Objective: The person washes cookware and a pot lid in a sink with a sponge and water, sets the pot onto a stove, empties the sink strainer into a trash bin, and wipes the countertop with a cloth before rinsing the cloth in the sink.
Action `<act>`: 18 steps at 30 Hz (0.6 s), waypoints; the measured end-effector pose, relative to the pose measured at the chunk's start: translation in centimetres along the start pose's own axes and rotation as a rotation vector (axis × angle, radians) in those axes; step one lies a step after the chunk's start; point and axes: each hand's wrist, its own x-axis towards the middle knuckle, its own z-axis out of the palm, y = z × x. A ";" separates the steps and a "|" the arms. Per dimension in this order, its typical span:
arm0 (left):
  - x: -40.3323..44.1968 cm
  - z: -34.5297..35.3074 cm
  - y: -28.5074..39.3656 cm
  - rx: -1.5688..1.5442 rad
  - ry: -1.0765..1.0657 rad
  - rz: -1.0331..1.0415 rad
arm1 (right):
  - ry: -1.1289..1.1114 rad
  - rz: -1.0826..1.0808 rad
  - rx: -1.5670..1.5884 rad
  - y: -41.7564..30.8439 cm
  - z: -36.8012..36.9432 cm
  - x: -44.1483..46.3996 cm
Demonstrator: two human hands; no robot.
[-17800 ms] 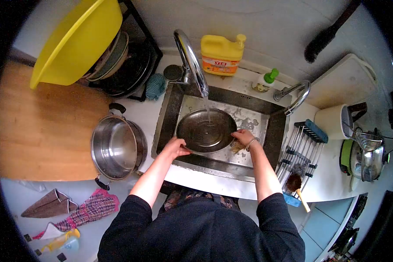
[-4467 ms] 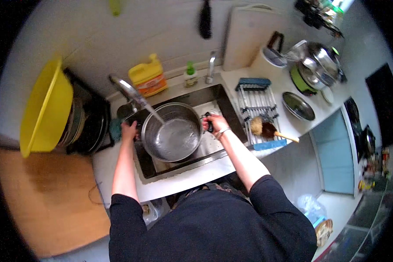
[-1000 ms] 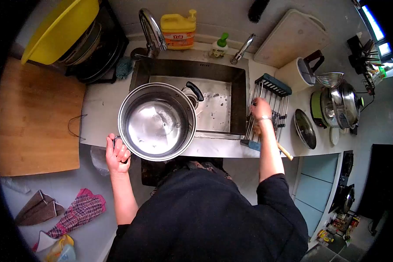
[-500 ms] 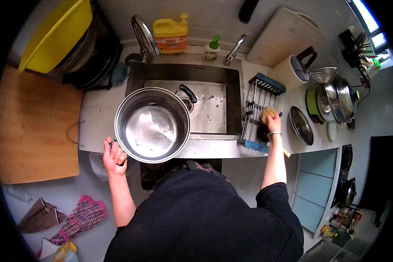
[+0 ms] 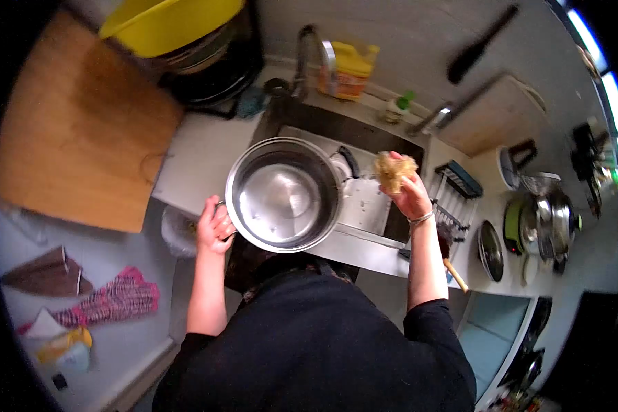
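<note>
The left hand [image 5: 215, 226] is closed round one handle of the pot [image 5: 281, 196], which shows over the front left corner of the sink [image 5: 347, 123] and the front edge of the worktop [image 5: 202, 158]. Its mouth faces up; whether it rests on the rim or is held clear, I cannot tell. The other black handle [image 5: 349, 163] points into the sink.

The right hand [image 5: 413, 199] grasps a tan scrubber [image 5: 393, 172] over the sink's right side, apart from the pot.

The rack [image 5: 446, 206] stands just beside the sink's right edge, with the brush [image 5: 455, 275] reaching toward the worktop's front edge. The lid [image 5: 489, 250] lies right of it. Along the back edge are the tap [image 5: 302, 58], yellow jug [image 5: 353, 72] and pump bottle [image 5: 397, 108].
</note>
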 end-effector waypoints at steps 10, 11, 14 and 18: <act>0.1 -2.9 0.7 -0.031 -0.076 0.012 | -0.696 -0.109 -2.176 19.0 10.3 13.3; 0.1 -3.3 0.7 -0.051 -0.052 0.021 | -0.711 -0.113 -2.174 21.1 8.2 13.9; 0.1 -3.7 0.7 -0.041 -0.053 0.051 | -0.520 0.281 -2.265 21.7 6.4 13.0; -0.3 -3.8 0.9 0.025 0.011 0.083 | -1.483 0.810 -2.149 20.6 6.1 9.7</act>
